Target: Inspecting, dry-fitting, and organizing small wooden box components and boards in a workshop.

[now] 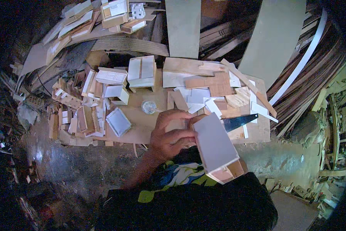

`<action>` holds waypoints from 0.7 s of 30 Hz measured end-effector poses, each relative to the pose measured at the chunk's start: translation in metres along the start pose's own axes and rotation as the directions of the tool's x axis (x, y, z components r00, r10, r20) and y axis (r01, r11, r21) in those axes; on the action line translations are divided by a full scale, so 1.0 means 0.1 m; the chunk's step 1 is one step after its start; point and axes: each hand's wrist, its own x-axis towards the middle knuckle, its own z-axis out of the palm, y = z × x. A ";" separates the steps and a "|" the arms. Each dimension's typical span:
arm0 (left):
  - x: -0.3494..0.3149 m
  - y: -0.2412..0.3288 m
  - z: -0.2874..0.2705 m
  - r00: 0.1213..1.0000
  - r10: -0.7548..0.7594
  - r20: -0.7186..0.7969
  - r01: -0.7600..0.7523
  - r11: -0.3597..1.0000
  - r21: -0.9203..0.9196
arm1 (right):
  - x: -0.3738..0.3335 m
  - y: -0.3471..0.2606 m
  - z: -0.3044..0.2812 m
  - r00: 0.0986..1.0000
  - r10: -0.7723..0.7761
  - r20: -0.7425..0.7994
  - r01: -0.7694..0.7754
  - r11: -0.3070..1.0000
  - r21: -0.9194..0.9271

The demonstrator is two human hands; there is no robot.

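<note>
i have the small white-faced box (216,143) up in front of my chest, just over the near edge of the work board (137,103), tilted so its wood-toned lower end shows. my left hand (168,133) has it by the left edge, the fingers bent and pressing in there, though the tips are partly lost against the wood, so i can't say how hard they grip. my right hand (243,165) is almost all behind the box, with only a sliver beyond the lower corner; whether those fingers pinch or lie spread, i cannot tell.

i judge it light, a thin-walled thing, stiff across the panel but weak at its joints. the white face looks smooth and might slide under a dry thumb, so i'd hold it by opposite side edges and spread the pressure. the lower rim looks a bit ragged; i'd keep squeezing away from there, since it could chip. behind it, the dark tapered blade (240,122) lies near, worth keeping knuckles off.
</note>
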 end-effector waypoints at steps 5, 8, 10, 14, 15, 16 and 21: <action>-0.04 -0.12 -0.02 0.981 -0.064 -0.185 0.050 0.996 -0.078 | -0.05 0.17 -0.14 0.995 -0.062 -0.076 0.060 0.998 -0.026; -0.06 -0.13 -0.04 0.983 -0.078 -0.167 0.078 0.997 -0.008 | -0.15 0.26 -0.23 0.986 -0.107 -0.128 0.102 0.994 -0.048; -0.08 -0.15 -0.03 0.981 -0.080 -0.178 0.078 0.997 -0.016 | -0.12 0.30 -0.29 0.978 -0.135 -0.160 0.126 0.990 -0.064; -0.09 -0.17 -0.06 0.977 -0.099 -0.191 0.105 0.994 0.020 | -0.09 0.30 -0.20 0.932 -0.170 -0.321 0.113 0.976 -0.188; -0.12 -0.24 -0.07 0.976 -0.099 -0.195 0.106 0.994 0.024 | -0.10 0.28 -0.30 0.934 -0.166 -0.317 0.109 0.976 -0.188; -0.16 -0.35 -0.05 0.976 -0.088 -0.200 0.089 0.996 -0.004 | -0.15 0.22 -0.47 0.921 -0.196 -0.338 0.060 0.925 -0.375; -0.11 -0.16 -0.05 0.865 -0.394 -0.311 0.415 0.910 0.003 | -0.17 0.30 -0.79 0.743 -0.269 -0.613 0.059 0.938 -0.340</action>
